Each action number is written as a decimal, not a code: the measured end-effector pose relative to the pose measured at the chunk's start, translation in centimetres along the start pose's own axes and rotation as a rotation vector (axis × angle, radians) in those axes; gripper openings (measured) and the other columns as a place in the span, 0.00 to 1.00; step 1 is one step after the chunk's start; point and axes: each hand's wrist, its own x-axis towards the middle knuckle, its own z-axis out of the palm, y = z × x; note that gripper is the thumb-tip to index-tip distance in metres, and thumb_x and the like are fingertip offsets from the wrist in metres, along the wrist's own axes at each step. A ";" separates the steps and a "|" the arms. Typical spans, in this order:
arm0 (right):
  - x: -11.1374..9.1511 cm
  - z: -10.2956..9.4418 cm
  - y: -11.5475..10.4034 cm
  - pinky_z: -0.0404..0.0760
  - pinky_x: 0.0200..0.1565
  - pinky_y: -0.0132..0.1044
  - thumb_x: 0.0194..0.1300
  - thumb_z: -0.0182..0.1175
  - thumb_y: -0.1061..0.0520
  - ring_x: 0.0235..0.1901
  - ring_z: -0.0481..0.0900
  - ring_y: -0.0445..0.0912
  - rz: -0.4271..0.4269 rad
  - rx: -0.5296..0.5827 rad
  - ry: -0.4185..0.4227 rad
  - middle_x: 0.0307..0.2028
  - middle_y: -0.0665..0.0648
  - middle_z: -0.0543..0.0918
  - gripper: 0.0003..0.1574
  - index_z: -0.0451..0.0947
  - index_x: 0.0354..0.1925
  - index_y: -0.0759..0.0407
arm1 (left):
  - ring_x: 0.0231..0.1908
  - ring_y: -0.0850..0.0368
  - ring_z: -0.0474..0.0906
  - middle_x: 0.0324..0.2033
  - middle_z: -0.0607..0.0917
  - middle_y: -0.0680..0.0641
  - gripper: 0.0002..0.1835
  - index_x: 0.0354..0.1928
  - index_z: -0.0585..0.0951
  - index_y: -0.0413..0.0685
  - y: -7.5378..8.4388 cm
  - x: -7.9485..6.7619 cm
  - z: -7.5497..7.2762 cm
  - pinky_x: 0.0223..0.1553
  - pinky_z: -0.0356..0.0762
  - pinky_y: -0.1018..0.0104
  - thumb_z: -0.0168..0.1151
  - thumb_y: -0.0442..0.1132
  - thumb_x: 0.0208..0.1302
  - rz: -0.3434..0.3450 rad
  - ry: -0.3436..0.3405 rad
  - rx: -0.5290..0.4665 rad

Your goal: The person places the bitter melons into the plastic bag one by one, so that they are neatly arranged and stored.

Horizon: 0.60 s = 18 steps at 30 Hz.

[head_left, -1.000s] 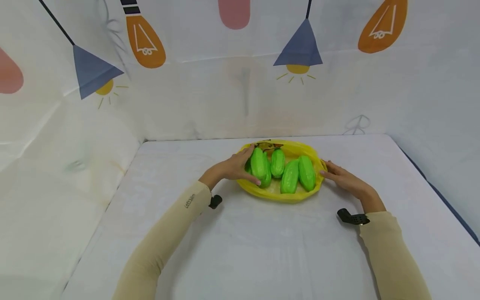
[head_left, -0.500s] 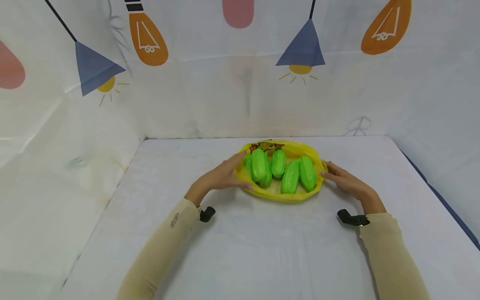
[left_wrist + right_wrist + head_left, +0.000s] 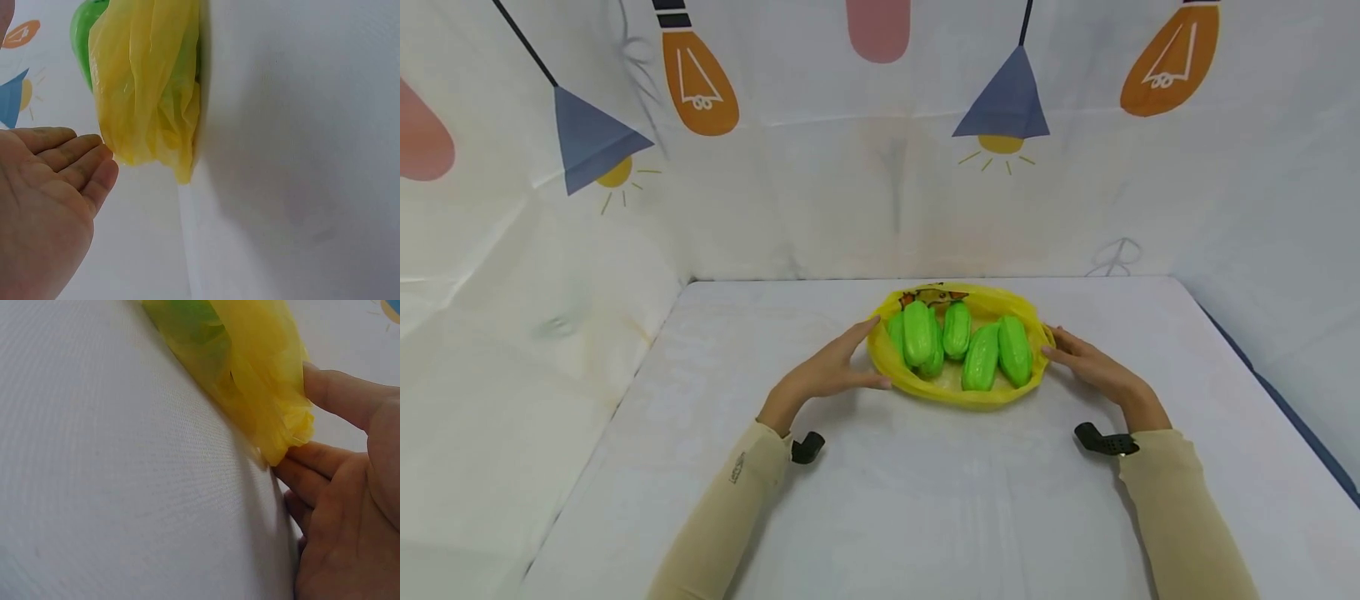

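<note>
A yellow plastic bag [image 3: 970,397] with its rim rolled wide stands on the white table, holding several bright green, glossy, cucumber-like vegetables [image 3: 981,357]. My left hand [image 3: 820,371] is at the bag's left side, thumb and fingers spread apart and nothing held. In the left wrist view the straight fingers [image 3: 78,162] come right up to the yellow plastic; whether they touch it I cannot tell. My right hand [image 3: 1097,367] is at the bag's right edge. In the right wrist view its thumb and extended fingers [image 3: 306,475] touch the crumpled plastic.
The white table [image 3: 925,500] ends at a back wall sheet [image 3: 820,208] printed with lamps and bulbs, close behind the bag. Another sheet [image 3: 512,350] rises along the left. A black wrist camera [image 3: 1105,439] sits on the right wrist, another [image 3: 807,447] on the left.
My left hand has drawn back left and toward me, from over the green vegetables to outside the bag's left rim. The right hand and bag stay in place.
</note>
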 end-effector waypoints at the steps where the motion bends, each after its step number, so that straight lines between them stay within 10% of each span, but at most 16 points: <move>1: 0.0 0.0 0.0 0.33 0.67 0.72 0.72 0.50 0.33 0.74 0.23 0.67 -0.004 0.003 -0.001 0.76 0.66 0.26 0.56 0.33 0.78 0.57 | 0.77 0.51 0.45 0.77 0.49 0.50 0.60 0.78 0.46 0.53 -0.1 -0.1 0.0 0.75 0.48 0.49 0.72 0.62 0.52 -0.002 0.007 -0.002; 18: 0.2 0.2 0.0 0.37 0.67 0.73 0.72 0.50 0.34 0.74 0.27 0.68 -0.010 0.008 0.027 0.77 0.67 0.31 0.55 0.35 0.78 0.57 | 0.76 0.50 0.47 0.77 0.50 0.51 0.59 0.78 0.47 0.56 -1.2 -1.6 -1.1 0.75 0.49 0.47 0.69 0.66 0.52 -0.025 0.044 0.012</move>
